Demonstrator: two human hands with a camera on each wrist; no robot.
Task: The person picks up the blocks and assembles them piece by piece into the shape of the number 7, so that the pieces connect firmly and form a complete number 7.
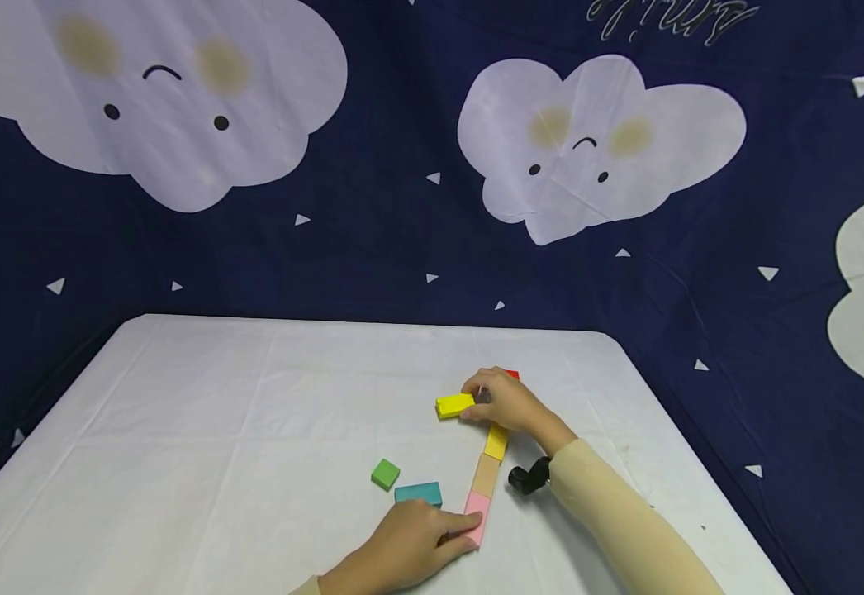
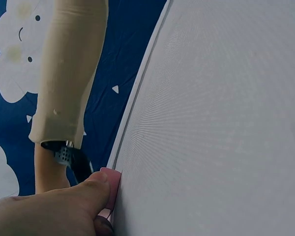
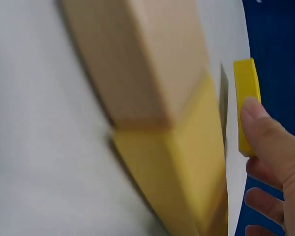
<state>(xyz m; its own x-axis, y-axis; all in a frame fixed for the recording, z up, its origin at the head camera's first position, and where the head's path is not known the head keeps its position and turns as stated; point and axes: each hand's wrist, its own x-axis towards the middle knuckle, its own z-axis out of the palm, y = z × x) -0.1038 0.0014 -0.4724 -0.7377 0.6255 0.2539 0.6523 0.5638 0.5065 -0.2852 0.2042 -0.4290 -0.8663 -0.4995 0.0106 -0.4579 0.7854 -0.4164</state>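
A bright yellow block (image 1: 454,406) is pinched between the thumb and fingers of my right hand (image 1: 508,402), just left of a row of blocks. In the right wrist view the thumb lies along the yellow block (image 3: 247,108). The row holds a red block (image 1: 511,374), partly hidden behind that hand, a darker yellow block (image 1: 496,442), a tan block (image 1: 486,475) and a pink block (image 1: 476,529). At the near end, my left hand (image 1: 410,541) grips the pink block between thumb and finger. In the left wrist view, the pink block (image 2: 113,188) shows beyond the thumb.
A green block (image 1: 385,474) and a teal block (image 1: 418,494) lie left of the row, the teal one partly behind the left hand. A black device (image 1: 529,477) sits at the right wrist, beside the sleeve. A white cloth (image 1: 179,463) covers the table.
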